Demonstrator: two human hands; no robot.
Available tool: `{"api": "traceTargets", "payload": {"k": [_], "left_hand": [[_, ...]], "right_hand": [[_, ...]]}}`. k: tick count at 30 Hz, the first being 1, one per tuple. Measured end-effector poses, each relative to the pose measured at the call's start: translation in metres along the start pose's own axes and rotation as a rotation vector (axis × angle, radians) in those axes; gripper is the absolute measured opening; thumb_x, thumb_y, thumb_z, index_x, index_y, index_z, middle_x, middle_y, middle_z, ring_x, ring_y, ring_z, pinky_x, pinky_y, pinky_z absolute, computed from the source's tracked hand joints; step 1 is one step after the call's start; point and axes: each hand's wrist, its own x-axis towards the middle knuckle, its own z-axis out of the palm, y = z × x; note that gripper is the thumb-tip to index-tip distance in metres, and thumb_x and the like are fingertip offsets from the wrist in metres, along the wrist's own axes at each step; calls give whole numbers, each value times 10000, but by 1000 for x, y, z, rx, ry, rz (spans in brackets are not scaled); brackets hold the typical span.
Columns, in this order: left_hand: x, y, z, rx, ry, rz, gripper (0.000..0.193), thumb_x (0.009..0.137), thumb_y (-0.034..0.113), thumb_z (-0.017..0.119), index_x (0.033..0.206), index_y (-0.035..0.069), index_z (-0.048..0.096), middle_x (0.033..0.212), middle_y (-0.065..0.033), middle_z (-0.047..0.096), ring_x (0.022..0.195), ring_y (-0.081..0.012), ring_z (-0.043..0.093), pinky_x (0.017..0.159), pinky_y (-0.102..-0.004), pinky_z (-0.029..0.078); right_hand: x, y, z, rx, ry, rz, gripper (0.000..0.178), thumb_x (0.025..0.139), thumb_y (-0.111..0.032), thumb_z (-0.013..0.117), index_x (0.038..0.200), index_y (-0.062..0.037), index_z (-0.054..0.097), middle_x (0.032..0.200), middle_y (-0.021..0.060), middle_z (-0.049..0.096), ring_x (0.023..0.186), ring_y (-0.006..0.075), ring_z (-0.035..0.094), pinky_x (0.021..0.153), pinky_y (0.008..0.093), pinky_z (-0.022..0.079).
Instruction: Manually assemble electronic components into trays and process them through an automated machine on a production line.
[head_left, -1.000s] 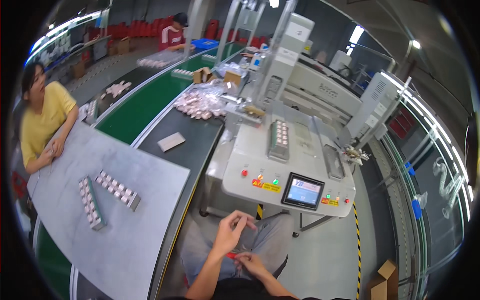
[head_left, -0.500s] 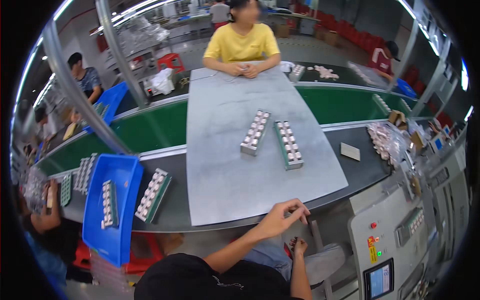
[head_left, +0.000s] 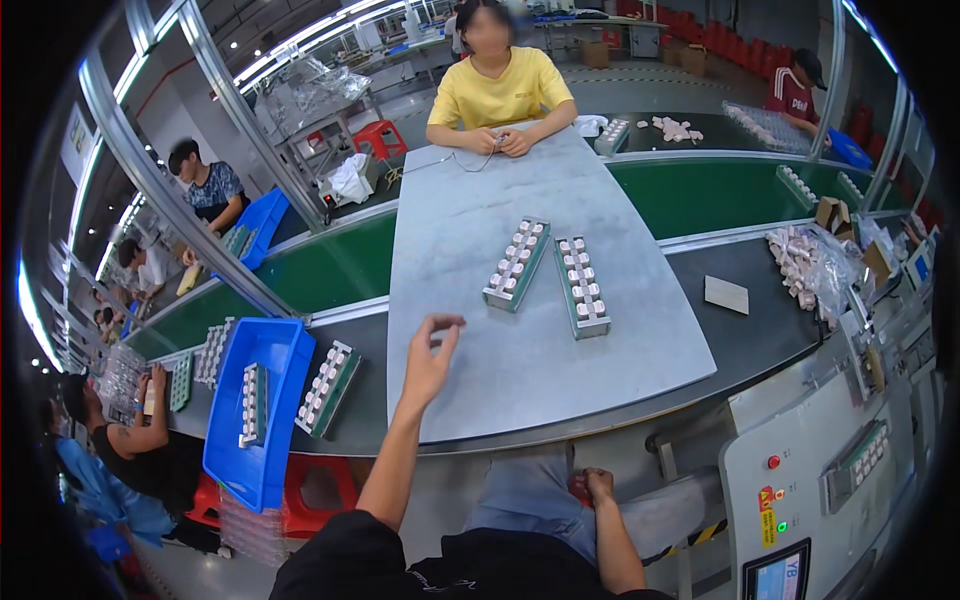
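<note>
My left hand (head_left: 433, 355) is raised over the near left part of a grey board (head_left: 480, 380), fingers apart and slightly bent, with nothing in it. My right hand (head_left: 597, 486) rests low by my lap with curled fingers; whatever it may hold is hidden. Two long green-and-silver fixtures filled with pale round pieces lie on the board: a tilted fixture (head_left: 518, 264), closest to my left hand, and a second fixture (head_left: 581, 288) to its right. Neither hand touches them.
A blue tray (head_left: 222, 440) holding a fixture stands at left, beside another fixture (head_left: 329, 389). A flat pale plate (head_left: 726, 295) and a heap of pale pieces (head_left: 793, 262) lie at right. A control panel (head_left: 745, 480) stands near right. A person in yellow (head_left: 505, 90) sits opposite.
My left hand has swung left and forward from the board's near edge to above the board, its fingers spreading. My right hand stays low. The view has shifted slightly.
</note>
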Motion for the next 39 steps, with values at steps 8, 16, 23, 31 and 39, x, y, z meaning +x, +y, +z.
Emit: {"api": "traceTargets", "payload": {"k": [8,16,23,31,39], "left_hand": [[156,-38,40,-260,-79,-18,386,1044,307,466,1233,1,607,1189,-132,654,1128,-211,619,936,-344,496],[185,-66,102,-555,-37,66,390,1033,263,464,1285,-6,592,1294,-131,614,1234,-204,546,1067,-364,411],[172,-57,87,-448,-36,87,421,1024,257,460,1358,14,545,1372,-127,557,1308,-204,468,1098,-336,342],[167,-46,110,-480,-88,128,473,1039,296,407,1388,-12,494,1410,-152,513,1322,-232,460,1122,-339,311],[167,-51,103,-516,-129,89,510,1051,335,376,1400,-23,477,1385,-157,524,1327,-244,461,1129,-339,309]], "right_hand": [[-11,-13,-4,-66,-115,-172,162,948,-144,578,987,-21,675,805,122,716,683,198,696,586,316,545],[-244,-280,-34,-403,-1202,-407,420,909,-137,712,1278,15,581,1143,120,696,1072,195,656,910,336,523],[-172,-442,52,-106,-402,-1124,341,1054,-279,449,1072,9,631,1016,120,691,963,184,655,842,324,481],[-25,-531,136,134,-257,-1131,518,1043,-436,398,1121,0,667,1190,111,669,1136,205,600,958,365,452],[-30,-512,148,96,-562,-1019,720,1036,-572,209,1224,2,601,1239,165,648,1198,250,572,1052,379,366]]}}
